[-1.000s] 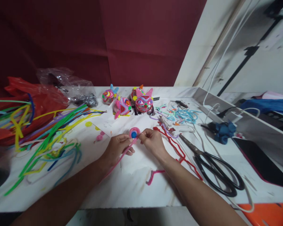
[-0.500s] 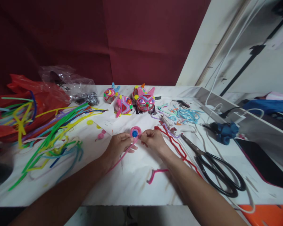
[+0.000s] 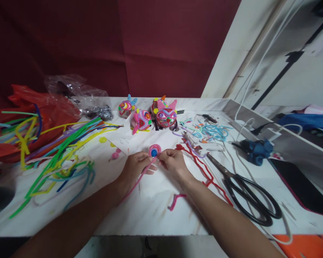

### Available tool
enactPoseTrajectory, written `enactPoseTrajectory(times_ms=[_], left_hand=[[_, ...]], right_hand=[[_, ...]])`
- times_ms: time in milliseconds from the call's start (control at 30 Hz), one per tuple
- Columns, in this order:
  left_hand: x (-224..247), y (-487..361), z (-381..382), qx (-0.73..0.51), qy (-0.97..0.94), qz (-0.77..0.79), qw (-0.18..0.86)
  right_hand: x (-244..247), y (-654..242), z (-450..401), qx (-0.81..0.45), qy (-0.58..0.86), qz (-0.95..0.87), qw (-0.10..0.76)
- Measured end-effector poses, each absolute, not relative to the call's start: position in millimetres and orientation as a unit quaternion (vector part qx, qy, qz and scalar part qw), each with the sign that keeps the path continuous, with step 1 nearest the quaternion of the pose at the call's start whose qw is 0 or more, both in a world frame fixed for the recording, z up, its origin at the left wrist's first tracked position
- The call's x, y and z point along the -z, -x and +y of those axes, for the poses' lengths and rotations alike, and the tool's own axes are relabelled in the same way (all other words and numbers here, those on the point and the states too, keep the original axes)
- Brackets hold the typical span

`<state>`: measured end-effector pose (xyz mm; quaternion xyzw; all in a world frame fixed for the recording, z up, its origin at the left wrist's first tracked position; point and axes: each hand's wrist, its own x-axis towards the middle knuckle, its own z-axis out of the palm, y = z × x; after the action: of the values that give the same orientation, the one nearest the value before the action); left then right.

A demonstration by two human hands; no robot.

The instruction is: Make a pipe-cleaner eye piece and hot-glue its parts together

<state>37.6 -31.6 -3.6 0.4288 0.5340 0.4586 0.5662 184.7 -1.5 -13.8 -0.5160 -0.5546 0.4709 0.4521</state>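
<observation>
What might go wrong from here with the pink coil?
The pink coil around the blue centre could loosen if the left hand or right hand relaxes its grip. Its long tail runs to the left forearm and might snag. The right forearm could brush the nearby scissors.

Ahead of you rises a dark red backdrop (image 3: 174,50), creased and dimmer toward its left; on your right, a pale, marked wall (image 3: 307,86) sits behind a white cable (image 3: 249,84) and a slanting black pole (image 3: 271,85). Your white, marble-patterned table (image 3: 140,222) has a raised border (image 3: 304,157) at back and right, under muted light
</observation>
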Motion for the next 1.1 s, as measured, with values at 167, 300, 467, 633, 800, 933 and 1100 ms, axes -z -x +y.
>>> enactPoseTrajectory(times_ms=[167, 300, 467, 633, 800, 933, 1100], left_hand=[[3.8, -37.5, -30.3, -0.464, -0.460, 0.539, 0.532], [4.7, -35.0, -27.8, -0.464, -0.476, 0.548, 0.509], [5.2, -32.7, -26.3, -0.450, -0.478, 0.551, 0.514], [4.4, -34.0, -27.8, -0.433, -0.480, 0.541, 0.538], [2.0, -33.9, -29.1, -0.431, -0.465, 0.530, 0.563], [2.6, -32.6, -28.6, -0.432, -0.456, 0.515, 0.584], [5.9, -32.2, -26.7, -0.435, -0.432, 0.516, 0.599]], right_hand=[[8.2, -179.7, -4.7, -0.557, 0.502, -0.473, 0.463], [7.8, -182.3, -4.5, -0.569, 0.501, -0.486, 0.434], [8.2, -195.4, 3.4, -0.526, 0.525, -0.527, 0.412], [1.8, -204.7, 9.4, -0.523, 0.483, -0.546, 0.443], [5.0, -201.4, 9.3, -0.531, 0.429, -0.561, 0.469], [12.4, -198.5, 10.6, -0.503, 0.438, -0.566, 0.484], [16.8, -197.1, 11.9, -0.469, 0.460, -0.575, 0.488]])
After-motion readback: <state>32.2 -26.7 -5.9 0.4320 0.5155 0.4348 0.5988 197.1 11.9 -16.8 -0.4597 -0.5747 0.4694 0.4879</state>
